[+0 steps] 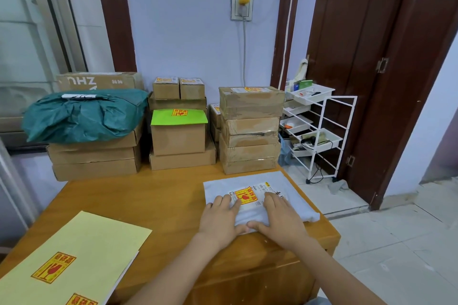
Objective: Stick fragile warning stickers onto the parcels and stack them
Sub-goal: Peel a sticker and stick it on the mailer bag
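The white parcel point(257, 195) lies flat at the table's point(148, 205) right edge, a red-and-yellow sticker point(245, 196) already on its top. It is a soft bag near the drop, so a careless lift could let it sag or slide off, and an unpressed sticker corner might peel. The left hand point(220, 218) and right hand point(280, 218) rest on it either side of the sticker, fingers straight, gripping nothing. Stacked boxes point(250, 129) stand just behind.

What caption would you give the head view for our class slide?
Both hands, left and right, press a fragile sticker onto a white parcel before stacked boxes.
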Available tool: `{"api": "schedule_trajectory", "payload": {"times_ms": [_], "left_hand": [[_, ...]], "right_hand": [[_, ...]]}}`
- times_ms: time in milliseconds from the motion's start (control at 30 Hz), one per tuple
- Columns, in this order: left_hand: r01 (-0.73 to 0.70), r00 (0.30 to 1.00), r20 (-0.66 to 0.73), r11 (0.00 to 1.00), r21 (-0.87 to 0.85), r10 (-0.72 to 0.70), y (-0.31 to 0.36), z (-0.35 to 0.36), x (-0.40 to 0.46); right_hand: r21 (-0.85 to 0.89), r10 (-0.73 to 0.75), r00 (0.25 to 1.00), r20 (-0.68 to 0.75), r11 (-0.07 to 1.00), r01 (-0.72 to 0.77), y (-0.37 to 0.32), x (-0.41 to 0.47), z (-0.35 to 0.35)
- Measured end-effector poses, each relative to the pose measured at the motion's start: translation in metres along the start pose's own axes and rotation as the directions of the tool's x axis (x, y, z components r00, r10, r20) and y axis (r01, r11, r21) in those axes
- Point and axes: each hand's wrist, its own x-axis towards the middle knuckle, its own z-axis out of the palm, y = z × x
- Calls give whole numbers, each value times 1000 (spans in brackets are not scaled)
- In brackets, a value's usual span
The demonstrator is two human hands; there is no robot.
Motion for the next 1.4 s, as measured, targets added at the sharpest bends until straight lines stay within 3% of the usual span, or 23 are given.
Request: {"api": "schedule_trajectory", "payload": {"times_ms": [433, 700, 933, 1033, 1200, 1267, 1400], "left_hand": [[-49, 997, 56, 987, -156, 58, -4, 12, 52], [15, 994, 105, 988, -155, 1, -25, 16, 41], [76, 997, 44, 984, -163, -70, -58, 3, 7], [121, 993, 2, 981, -153, -122, -77, -4, -7], [205, 972, -80, 965, -165, -221, -112, -5, -31], [257, 955, -106, 952, -165, -277, -126, -4, -43], [421, 890, -149, 902, -98, -431, -155, -6, -68]], "right_hand": [[-84, 173, 970, 168, 983, -161, 36, 41, 4], [-88, 164, 945, 283, 986, -144, 43, 59, -6], [-21, 149, 911, 385, 988, -153, 35, 67, -19], [54, 59, 952, 301, 995, -79, 14, 64, -21], [120, 7, 997, -74, 993, 2, -43, 56, -14], [143, -88, 993, -82, 985, 99, -69, 52, -10], [172, -311, 949, 49, 939, 298, -119, 36, 10]]}}
